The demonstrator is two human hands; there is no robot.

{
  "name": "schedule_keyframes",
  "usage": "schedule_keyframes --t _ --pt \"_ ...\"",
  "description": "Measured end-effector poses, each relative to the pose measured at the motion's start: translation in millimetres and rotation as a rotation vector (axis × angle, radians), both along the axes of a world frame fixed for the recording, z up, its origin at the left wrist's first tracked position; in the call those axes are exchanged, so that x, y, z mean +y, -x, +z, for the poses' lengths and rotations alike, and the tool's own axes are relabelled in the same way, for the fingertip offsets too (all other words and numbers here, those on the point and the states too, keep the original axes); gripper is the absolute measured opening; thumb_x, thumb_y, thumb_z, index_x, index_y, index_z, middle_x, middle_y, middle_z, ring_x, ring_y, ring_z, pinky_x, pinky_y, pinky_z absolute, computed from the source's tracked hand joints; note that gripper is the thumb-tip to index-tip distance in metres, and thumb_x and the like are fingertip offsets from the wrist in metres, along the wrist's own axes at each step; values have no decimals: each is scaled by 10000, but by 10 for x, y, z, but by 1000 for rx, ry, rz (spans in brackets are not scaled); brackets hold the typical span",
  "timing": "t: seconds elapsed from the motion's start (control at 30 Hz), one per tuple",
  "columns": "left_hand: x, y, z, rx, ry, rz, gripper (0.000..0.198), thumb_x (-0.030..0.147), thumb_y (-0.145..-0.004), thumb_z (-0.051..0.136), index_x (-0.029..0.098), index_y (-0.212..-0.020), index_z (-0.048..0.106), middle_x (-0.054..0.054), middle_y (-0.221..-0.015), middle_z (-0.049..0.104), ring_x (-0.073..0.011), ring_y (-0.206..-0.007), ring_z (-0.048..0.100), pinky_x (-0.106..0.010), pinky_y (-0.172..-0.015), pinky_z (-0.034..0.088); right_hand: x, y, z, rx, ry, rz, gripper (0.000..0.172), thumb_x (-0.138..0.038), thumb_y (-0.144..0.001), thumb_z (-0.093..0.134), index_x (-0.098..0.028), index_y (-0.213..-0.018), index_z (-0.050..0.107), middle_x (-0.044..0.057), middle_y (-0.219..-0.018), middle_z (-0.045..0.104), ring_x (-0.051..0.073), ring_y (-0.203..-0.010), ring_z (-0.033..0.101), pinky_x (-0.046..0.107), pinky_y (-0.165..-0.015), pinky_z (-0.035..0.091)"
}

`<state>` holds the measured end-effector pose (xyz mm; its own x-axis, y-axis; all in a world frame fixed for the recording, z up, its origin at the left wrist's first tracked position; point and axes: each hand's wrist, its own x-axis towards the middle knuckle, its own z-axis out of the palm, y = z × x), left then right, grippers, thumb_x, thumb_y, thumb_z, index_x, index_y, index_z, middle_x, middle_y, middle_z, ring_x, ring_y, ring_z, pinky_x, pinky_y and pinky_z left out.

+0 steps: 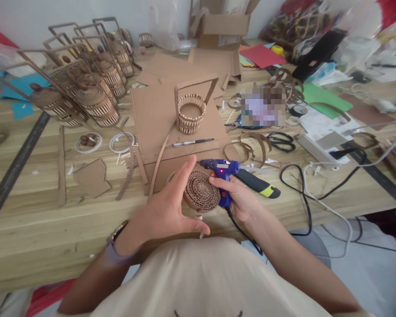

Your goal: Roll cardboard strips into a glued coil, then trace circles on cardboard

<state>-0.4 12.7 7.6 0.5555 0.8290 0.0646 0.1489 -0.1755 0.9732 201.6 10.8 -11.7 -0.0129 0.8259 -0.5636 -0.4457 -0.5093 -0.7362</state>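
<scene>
My left hand (pixel 170 207) cups a coiled dome of corrugated cardboard (pixel 201 190), thumb below and fingers curved over its left side. My right hand (pixel 239 198) is closed round the grip of a blue hot glue gun (pixel 221 172), whose nozzle points left over the top of the coil. A black cord (pixel 240 229) runs down from the gun. Both hands hover just above the near edge of the wooden table (pixel 36 211).
A cardboard box (pixel 158 123) carries a small cardboard basket (pixel 191 112) and a pen (pixel 193 142). Several finished lantern-like baskets (pixel 86 88) stand at the back left. A black-and-yellow utility knife (pixel 257 184), scissors (pixel 281 141), cables (pixel 303 193) and coloured paper lie to the right.
</scene>
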Motion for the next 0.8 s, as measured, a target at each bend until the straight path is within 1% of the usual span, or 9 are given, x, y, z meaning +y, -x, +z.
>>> schedule_keyframes --t 0.07,0.13,0.23,0.3,0.37,0.5,0.63,0.73,0.8 --pt "22 21 36 -86 124 9 1202 178 -595 945 361 -1571 269 -106 -1663 259 -367 -1537 182 -581 -1231 164 1 -11 -5 -14 -8 30 370 -310 -545 909 -200 -823 690 -7 -779 739 184 -727 686 308 -701 532" --pt "51 42 64 -128 217 1 1193 163 -596 942 356 -1568 277 -124 -1647 299 -370 -1530 206 -592 -1220 190 8 -25 -2 -22 -4 76 360 -304 -551 904 -201 -823 692 -6 -768 737 184 -719 686 302 -685 529" --pt "101 59 76 -116 270 -37 1272 139 -545 959 360 -1575 246 -140 -1643 298 -371 -1530 200 -611 -1215 172 34 -39 25 -11 -4 161 355 -269 -535 905 -204 -819 701 -8 -770 737 175 -716 684 295 -690 535" --pt "120 48 59 -122 300 -44 1294 122 -496 972 347 -1566 281 -155 -1632 317 -375 -1528 207 -620 -1214 158 55 -36 49 4 -25 196 352 -262 -526 907 -212 -809 703 -10 -773 740 179 -720 687 304 -709 547" --pt "112 13 29 -144 328 -36 1263 111 -482 972 324 -1551 333 -167 -1607 366 -379 -1520 235 -614 -1213 168 71 -24 64 23 -46 190 363 -277 -527 913 -216 -823 712 -9 -782 745 184 -745 695 315 -750 555" --pt "39 -77 -32 -171 308 25 1125 108 -568 936 322 -1529 391 -138 -1551 466 -363 -1452 397 -536 -1204 269 63 -3 40 23 -49 116 404 -332 -540 933 -196 -857 721 -3 -792 743 178 -784 701 310 -794 550" --pt "4 -85 -50 -204 330 111 986 148 -623 918 311 -1485 467 -116 -1461 562 -321 -1283 589 -427 -1110 432 14 -10 -8 -17 -64 72 389 -394 -585 924 -195 -838 706 2 -780 729 167 -730 682 294 -716 555" --pt "-5 -67 -51 -203 354 110 938 227 -700 888 323 -1508 424 -113 -1456 563 -303 -1236 625 -411 -1065 476 -15 -3 -16 -4 -10 69 369 -356 -577 931 -200 -820 701 -12 -721 700 135 -612 626 252 -586 532" --pt "-30 -86 -67 -211 282 171 861 269 -786 830 330 -1525 392 -105 -1498 526 -293 -1308 572 -408 -1108 437 -24 22 -10 52 32 56 349 -313 -580 921 -201 -830 704 -21 -703 687 111 -547 577 230 -517 506"
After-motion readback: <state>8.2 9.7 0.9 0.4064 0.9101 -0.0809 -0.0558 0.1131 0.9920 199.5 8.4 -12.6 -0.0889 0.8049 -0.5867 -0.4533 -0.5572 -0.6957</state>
